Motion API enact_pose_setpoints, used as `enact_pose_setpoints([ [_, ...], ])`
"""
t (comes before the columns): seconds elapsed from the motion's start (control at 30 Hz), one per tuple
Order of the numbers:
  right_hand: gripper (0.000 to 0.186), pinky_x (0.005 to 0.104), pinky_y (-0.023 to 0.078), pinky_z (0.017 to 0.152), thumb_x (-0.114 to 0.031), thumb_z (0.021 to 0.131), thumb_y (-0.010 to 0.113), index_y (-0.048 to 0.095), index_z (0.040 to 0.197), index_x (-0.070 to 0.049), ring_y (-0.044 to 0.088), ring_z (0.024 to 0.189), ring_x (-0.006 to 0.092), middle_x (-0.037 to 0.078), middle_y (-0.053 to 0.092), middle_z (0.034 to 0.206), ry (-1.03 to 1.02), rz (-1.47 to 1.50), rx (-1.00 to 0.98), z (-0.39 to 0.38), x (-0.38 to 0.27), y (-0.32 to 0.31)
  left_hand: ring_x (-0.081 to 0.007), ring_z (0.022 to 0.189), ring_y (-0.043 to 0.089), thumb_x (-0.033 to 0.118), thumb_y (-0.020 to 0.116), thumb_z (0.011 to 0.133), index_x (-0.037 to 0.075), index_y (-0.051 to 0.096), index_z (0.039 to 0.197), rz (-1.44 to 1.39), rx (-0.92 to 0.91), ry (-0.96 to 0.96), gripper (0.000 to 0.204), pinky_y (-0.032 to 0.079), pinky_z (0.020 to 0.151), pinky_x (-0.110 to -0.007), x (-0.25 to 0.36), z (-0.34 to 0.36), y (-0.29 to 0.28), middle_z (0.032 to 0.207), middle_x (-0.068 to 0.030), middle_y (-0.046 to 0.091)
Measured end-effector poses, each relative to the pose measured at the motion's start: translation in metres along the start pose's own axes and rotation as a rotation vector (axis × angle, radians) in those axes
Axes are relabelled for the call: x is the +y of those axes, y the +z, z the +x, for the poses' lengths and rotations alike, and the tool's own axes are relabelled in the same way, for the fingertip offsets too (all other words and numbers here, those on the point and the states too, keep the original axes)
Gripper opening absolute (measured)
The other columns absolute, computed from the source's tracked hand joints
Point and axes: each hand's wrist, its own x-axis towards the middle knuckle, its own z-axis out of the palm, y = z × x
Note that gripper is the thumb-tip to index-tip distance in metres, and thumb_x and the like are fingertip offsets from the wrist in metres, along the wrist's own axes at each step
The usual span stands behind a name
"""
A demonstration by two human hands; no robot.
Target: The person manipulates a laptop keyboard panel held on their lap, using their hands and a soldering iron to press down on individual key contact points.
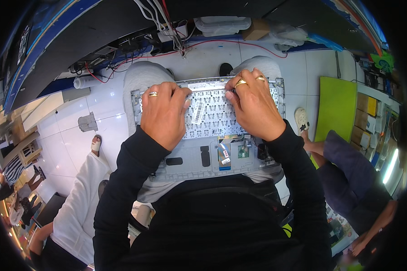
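Note:
A silver laptop palmrest shell (203, 165) lies inside-up across my lap, with the back of its keyboard (210, 115) facing me. My left hand (163, 113) rests on the keyboard's left part, fingers curled, a ring on one finger. My right hand (253, 106) presses down on the upper right part, its fingertips at the top edge; it wears two rings. A white barcode sticker (198, 113) sits between the hands. Flat ribbon cables and a small green board (243, 151) lie in the lower part of the shell. Neither hand grips a separate item.
A dark workbench (122, 27) with tangled wires (167, 27) stands ahead. White tiled floor (77, 144) lies below. One person in light trousers sits at my left (83, 198), another in dark clothes at my right (352, 180). A green mat (337, 108) lies at right.

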Motion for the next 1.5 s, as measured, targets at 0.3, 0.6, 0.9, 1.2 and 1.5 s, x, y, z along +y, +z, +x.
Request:
enact_pose_setpoints([
  [0.3, 0.009, 0.0489, 0.04, 0.101, -0.008, 0.094, 0.07, 0.071, 0.097, 0.0, 0.055, 0.102, 0.0362, 0.015, 0.06, 0.1, 0.005, 0.003, -0.004, 0.001, -0.001, 0.0, -0.0351, 0.111, 0.055, 0.009, 0.065, 0.097, 0.007, 0.068, 0.117, -0.01, -0.006, -0.036, 0.02, 0.039, 0.1, -0.048, 0.0, 0.002, 0.002, 0.116, -0.0129, 0.06],
  [0.6, 0.012, 0.0495, 0.04, 0.104, -0.009, 0.092, 0.072, 0.071, 0.098, 0.001, 0.056, 0.105, 0.0376, 0.017, 0.061, 0.1, -0.022, -0.042, 0.005, -0.001, -0.004, -0.002, -0.0349, 0.112, 0.055, 0.01, 0.066, 0.096, 0.006, 0.069, 0.116, -0.009, 0.003, -0.026, 0.021, 0.04, 0.101, -0.048, 0.003, 0.001, 0.0, 0.117, -0.0125, 0.06],
  [0.9, 0.009, 0.0501, 0.04, 0.104, -0.008, 0.093, 0.071, 0.067, 0.094, 0.0, 0.059, 0.098, 0.0379, 0.015, 0.063, 0.098, 0.026, 0.054, 0.0, 0.003, -0.012, -0.015, -0.0341, 0.099, 0.063, 0.009, 0.066, 0.096, 0.005, 0.065, 0.106, -0.1, -0.018, -0.067, 0.011, 0.042, 0.099, -0.048, 0.005, 0.011, -0.015, 0.102, -0.0118, 0.067],
  [1.2, 0.005, 0.0452, 0.051, 0.084, -0.005, 0.089, 0.072, 0.067, 0.089, -0.003, 0.065, 0.086, 0.0352, 0.012, 0.064, 0.086, 0.026, 0.192, -0.183, -0.016, -0.053, -0.082, -0.0324, 0.083, 0.064, -0.001, 0.076, 0.08, 0.005, 0.066, 0.093, -0.255, -0.052, 0.079, 0.017, 0.05, 0.082, -0.043, 0.031, -0.016, -0.063, 0.087, -0.0094, 0.066],
  [1.5, 0.006, 0.0457, 0.054, 0.073, -0.004, 0.084, 0.075, 0.071, 0.088, -0.002, 0.067, 0.082, 0.0344, 0.012, 0.065, 0.087, -0.328, 0.093, -0.373, 0.049, 0.007, -0.079, -0.0254, 0.08, 0.065, -0.001, 0.076, 0.074, 0.01, 0.069, 0.097, -0.162, -0.016, 0.11, 0.027, 0.053, 0.093, -0.045, 0.04, -0.036, -0.065, 0.089, -0.0035, 0.065],
])
